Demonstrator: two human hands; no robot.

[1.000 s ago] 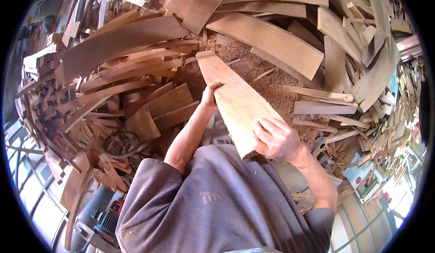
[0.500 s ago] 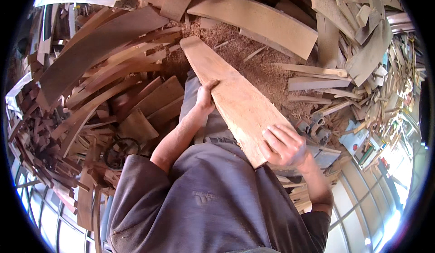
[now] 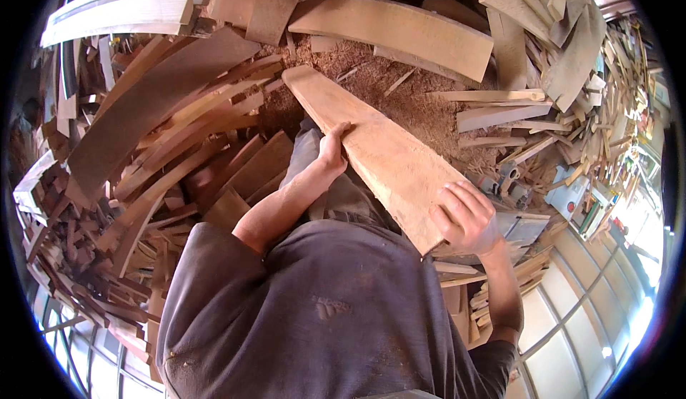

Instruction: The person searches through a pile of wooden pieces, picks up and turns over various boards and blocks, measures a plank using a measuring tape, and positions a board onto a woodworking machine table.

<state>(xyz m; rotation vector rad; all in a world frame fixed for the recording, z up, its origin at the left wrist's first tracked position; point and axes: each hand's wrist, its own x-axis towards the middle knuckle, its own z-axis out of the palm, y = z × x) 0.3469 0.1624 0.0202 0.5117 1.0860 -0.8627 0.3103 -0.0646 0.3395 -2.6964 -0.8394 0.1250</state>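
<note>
A long, light-brown wooden board (image 3: pixel 379 149) lies slantwise in front of my body, its narrow rounded end far left and its wider cut end near right. My left hand (image 3: pixel 334 147) grips its left edge about midway, thumb resting on the upper face. At the wide end my right hand (image 3: pixel 466 217) holds the right edge, fingers bent over the top face. The undersides of the board and the fingers beneath it are hidden. The near left edge looks rough.
Stacked boards (image 3: pixel 171 106) crowd the left side. A broad curved plank (image 3: pixel 393 34) lies beyond on sawdust (image 3: pixel 421 116). Loose offcuts (image 3: pixel 607 127) heap up at the right, near a pale blue-grey machine part (image 3: pixel 568 197). A paned wall (image 3: pixel 572 306) stands lower right.
The board's wide end has shifted a little right and up with my right hand. My left hand keeps its grip near the middle. The view has tilted slightly.
</note>
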